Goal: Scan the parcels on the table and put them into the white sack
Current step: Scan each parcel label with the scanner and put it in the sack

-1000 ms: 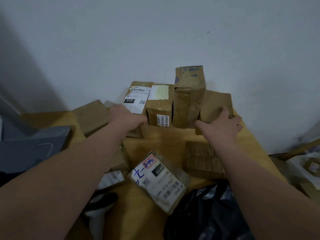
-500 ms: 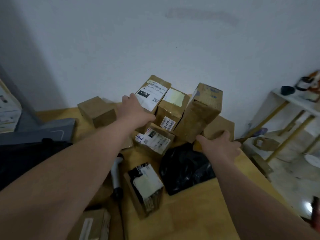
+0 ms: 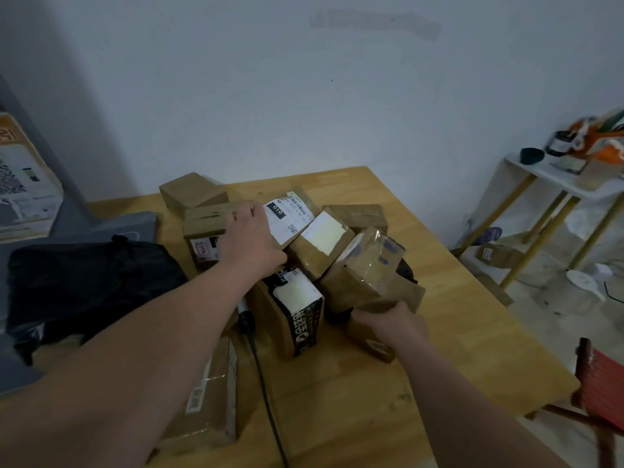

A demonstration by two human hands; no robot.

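Observation:
Several brown cardboard parcels lie heaped in the middle of the wooden table [image 3: 456, 325]. My left hand [image 3: 251, 243] lies flat against the left side of a parcel with a white "010" label [image 3: 290, 216]. Beside that one lean a parcel with a blank pale label [image 3: 320, 243] and a taped parcel [image 3: 364, 275]. My right hand [image 3: 393, 320] grips the lower edge of a flat brown parcel [image 3: 405, 293] at the right end of this row. A parcel with black print [image 3: 297, 312] stands in front. A handheld scanner [image 3: 245, 317] with its black cable lies under my left forearm. No white sack is in view.
A black bag [image 3: 91, 282] lies on the table's left side, over a grey box [image 3: 135, 228]. Another parcel [image 3: 209, 400] lies near the front left. A white side table [image 3: 553, 179] with small items stands at the right, and a red chair [image 3: 601, 376] at the lower right.
The row of parcels held between my hands has come away from the wall toward me and tipped over to the right. Both hands moved nearer with it, the right one lowest.

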